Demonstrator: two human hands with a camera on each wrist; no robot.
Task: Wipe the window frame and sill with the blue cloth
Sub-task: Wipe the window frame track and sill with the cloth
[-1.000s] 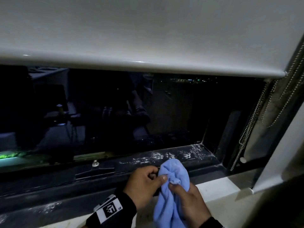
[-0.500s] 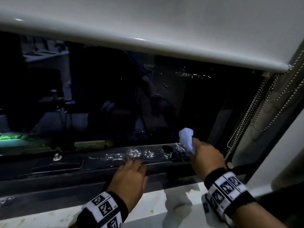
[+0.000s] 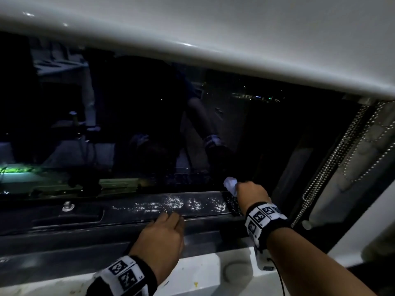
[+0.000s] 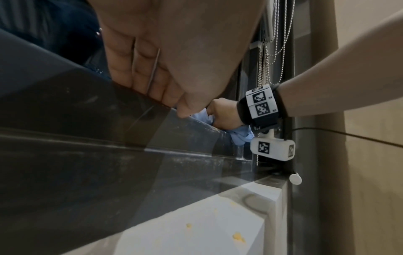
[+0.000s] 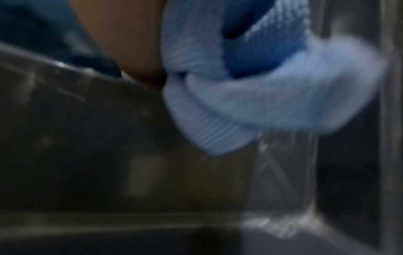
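Note:
My right hand [image 3: 250, 191] grips the bunched blue cloth [image 3: 230, 184] and presses it onto the dark window frame [image 3: 128, 210] near its right corner. The left wrist view shows the cloth [image 4: 240, 136] bulging under that fist [image 4: 224, 113]; in the right wrist view the cloth [image 5: 261, 96] fills the frame, blurred. White dusty marks [image 3: 175, 202] streak the frame's ledge left of the cloth. My left hand [image 3: 164, 233] rests flat, fingers straight, on the frame's lower rail [image 4: 87, 110]. The white sill [image 3: 203, 272] lies below.
A lowered white roller blind [image 3: 213, 28] hangs above the dark glass. Its bead chains [image 3: 333, 163] dangle at the right, close to my right wrist. A small metal stud [image 3: 68, 205] sits on the frame at left. The sill [image 4: 196, 233] carries yellowish specks.
A second ago both hands held the cloth in front of the frame. The right hand has since carried it to the frame's right corner; the left hand let go and settled on the rail.

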